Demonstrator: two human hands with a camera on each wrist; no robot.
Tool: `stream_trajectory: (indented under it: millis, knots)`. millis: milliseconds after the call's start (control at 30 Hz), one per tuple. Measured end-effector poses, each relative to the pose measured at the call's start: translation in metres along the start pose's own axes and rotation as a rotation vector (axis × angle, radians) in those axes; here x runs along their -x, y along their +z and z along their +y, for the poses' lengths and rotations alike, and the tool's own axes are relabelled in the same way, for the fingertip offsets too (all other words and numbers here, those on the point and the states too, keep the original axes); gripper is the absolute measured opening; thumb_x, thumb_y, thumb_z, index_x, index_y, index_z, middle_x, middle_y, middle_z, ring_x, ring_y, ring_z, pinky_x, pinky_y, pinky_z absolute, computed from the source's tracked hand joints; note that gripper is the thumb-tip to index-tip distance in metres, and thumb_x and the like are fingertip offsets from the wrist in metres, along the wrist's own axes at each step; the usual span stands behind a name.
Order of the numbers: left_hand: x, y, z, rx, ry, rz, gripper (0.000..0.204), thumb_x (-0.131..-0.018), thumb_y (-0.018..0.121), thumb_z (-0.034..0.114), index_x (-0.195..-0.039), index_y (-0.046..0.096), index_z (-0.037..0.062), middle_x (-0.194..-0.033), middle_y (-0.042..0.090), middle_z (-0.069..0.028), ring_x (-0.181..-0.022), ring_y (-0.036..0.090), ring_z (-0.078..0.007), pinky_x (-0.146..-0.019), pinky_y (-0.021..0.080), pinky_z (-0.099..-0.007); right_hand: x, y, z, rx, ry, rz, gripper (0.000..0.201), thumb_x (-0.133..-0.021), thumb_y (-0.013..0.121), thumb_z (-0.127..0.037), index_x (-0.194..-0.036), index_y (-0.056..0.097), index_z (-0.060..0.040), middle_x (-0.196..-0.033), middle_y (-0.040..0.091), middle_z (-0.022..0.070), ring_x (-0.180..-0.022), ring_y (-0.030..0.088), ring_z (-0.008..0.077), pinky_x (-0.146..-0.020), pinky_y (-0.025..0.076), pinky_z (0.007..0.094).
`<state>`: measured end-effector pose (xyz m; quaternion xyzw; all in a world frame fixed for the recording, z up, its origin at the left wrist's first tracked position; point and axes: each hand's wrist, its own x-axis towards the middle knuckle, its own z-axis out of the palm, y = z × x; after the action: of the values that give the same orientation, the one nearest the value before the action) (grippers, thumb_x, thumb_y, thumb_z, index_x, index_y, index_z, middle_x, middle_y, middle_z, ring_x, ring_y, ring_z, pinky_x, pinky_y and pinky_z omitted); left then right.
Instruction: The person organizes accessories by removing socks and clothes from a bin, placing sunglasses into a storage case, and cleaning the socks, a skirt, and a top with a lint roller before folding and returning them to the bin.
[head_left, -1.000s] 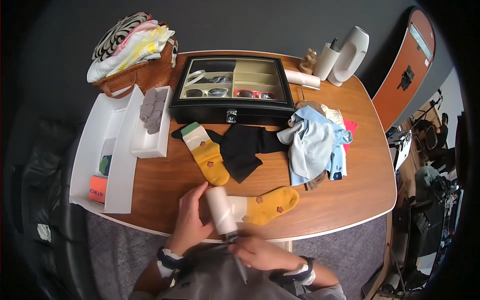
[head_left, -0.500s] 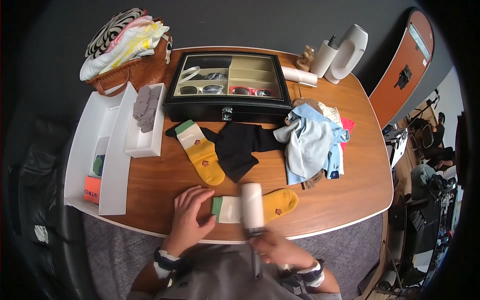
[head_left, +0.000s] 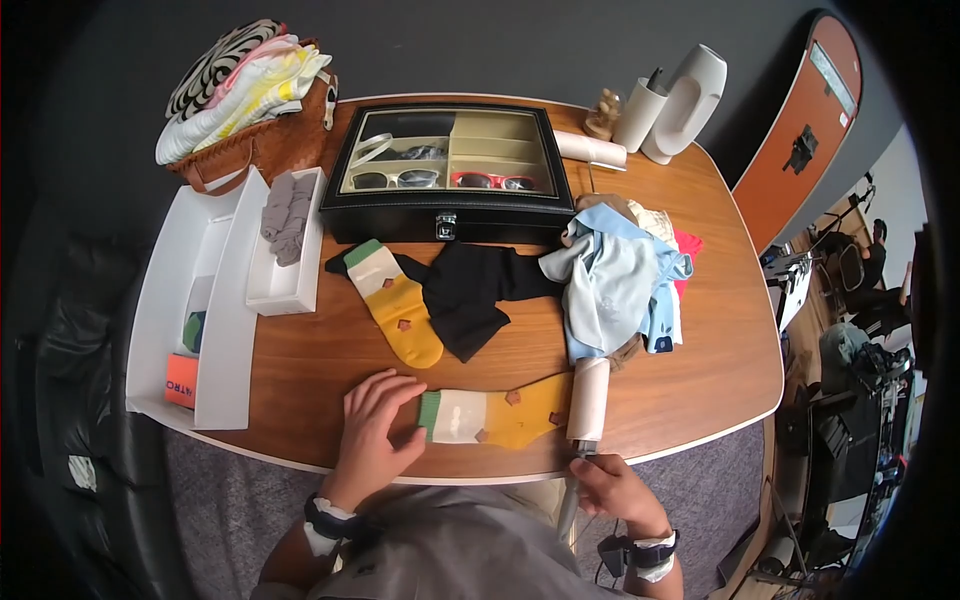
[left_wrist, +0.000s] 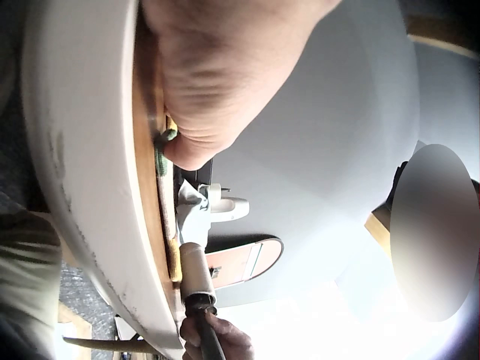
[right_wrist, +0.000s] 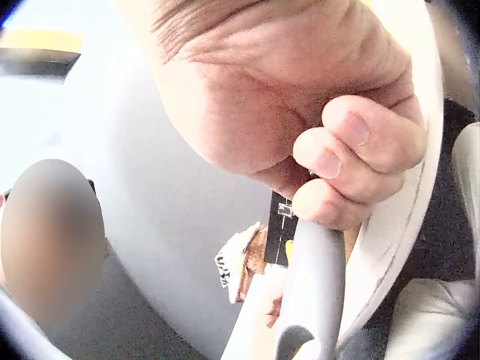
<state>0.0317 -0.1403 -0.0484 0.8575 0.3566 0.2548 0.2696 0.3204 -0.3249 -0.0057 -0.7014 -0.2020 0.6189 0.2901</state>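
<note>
A yellow, white and green sock point(head_left: 465, 417) lies flat near the front edge of the table. My left hand point(head_left: 375, 440) rests at its green cuff with fingers relaxed; the left wrist view shows the thumb at the green cuff point(left_wrist: 161, 161). My right hand point(head_left: 620, 492) grips the handle of a white lint roller point(head_left: 589, 400), whose roll is over the toe end of the sock. In the right wrist view the fingers of my right hand point(right_wrist: 300, 112) curl round the grey handle point(right_wrist: 315, 277). Another matching sock point(head_left: 402, 315) lies farther back.
Black socks point(head_left: 465, 310) and a pile of light blue clothing point(head_left: 610, 285) lie mid-table. Behind are a black glasses case point(head_left: 400, 222), a spare roll point(head_left: 592, 150) and a white bottle point(head_left: 690, 105). White boxes point(head_left: 228, 350) and a brown bag point(head_left: 270, 150) stand left.
My right hand has moved the roller rightward, from the cuff end of the sock to its toe end. My left hand has stayed beside the cuff, its fingers lower than at first.
</note>
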Motion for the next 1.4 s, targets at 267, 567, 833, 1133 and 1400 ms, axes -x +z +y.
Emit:
stream_trajectory:
  millis: [267,567,833,1133,1400]
  knots:
    - [0.000,0.000,0.000,0.001,-0.001,0.008,0.055,-0.078,0.077,0.008,-0.131,0.062,0.0084,-0.133,0.061,-0.0117,-0.135,0.050,-0.0350,-0.114,0.034,-0.0489,0.007,0.003,0.003,0.059,-0.145,0.153,0.041,-0.109,0.051,-0.031,-0.088,0.065,0.0012,-0.062,0.057,0.0022,-0.055,0.053,0.0113,-0.053,0.042,0.0292]
    - [0.004,0.002,-0.003,0.079,-0.045,0.040,0.078,-0.077,0.081,0.008,-0.147,0.047,0.0060,-0.141,0.057,-0.0151,-0.135,0.047,-0.0367,-0.115,0.034,-0.0486,-0.020,0.077,-0.039,0.366,-0.360,-0.507,0.047,-0.110,0.049,-0.038,-0.087,0.061,0.0017,-0.062,0.058,0.0063,-0.054,0.059,0.0185,-0.058,0.048,0.0368]
    - [0.006,0.002,-0.008,0.100,-0.017,0.035,0.080,-0.078,0.079,0.005,-0.150,0.043,0.0053,-0.142,0.056,-0.0149,-0.136,0.047,-0.0357,-0.115,0.032,-0.0480,-0.041,0.093,-0.025,0.304,-0.197,-0.497,0.046,-0.109,0.051,-0.039,-0.091,0.062,0.0025,-0.062,0.056,0.0061,-0.052,0.058,0.0164,-0.056,0.048,0.0345]
    - [0.000,-0.001,0.000,0.049,-0.014,0.005,0.066,-0.079,0.077,0.006,-0.141,0.054,0.0068,-0.139,0.057,-0.0159,-0.133,0.049,-0.0359,-0.114,0.033,-0.0477,-0.019,0.037,-0.008,0.127,-0.019,-0.207,0.041,-0.107,0.055,-0.035,-0.089,0.065,0.0008,-0.062,0.058,0.0018,-0.053,0.057,0.0101,-0.053,0.045,0.0284]
    - [0.000,-0.001,0.001,0.035,-0.008,-0.001,0.065,-0.078,0.077,0.005,-0.140,0.055,0.0062,-0.137,0.058,-0.0163,-0.133,0.050,-0.0357,-0.113,0.033,-0.0473,0.007,0.003,-0.003,0.019,-0.015,0.103,0.041,-0.108,0.054,-0.034,-0.085,0.064,-0.0012,-0.060,0.058,0.0016,-0.051,0.056,0.0094,-0.048,0.042,0.0259]
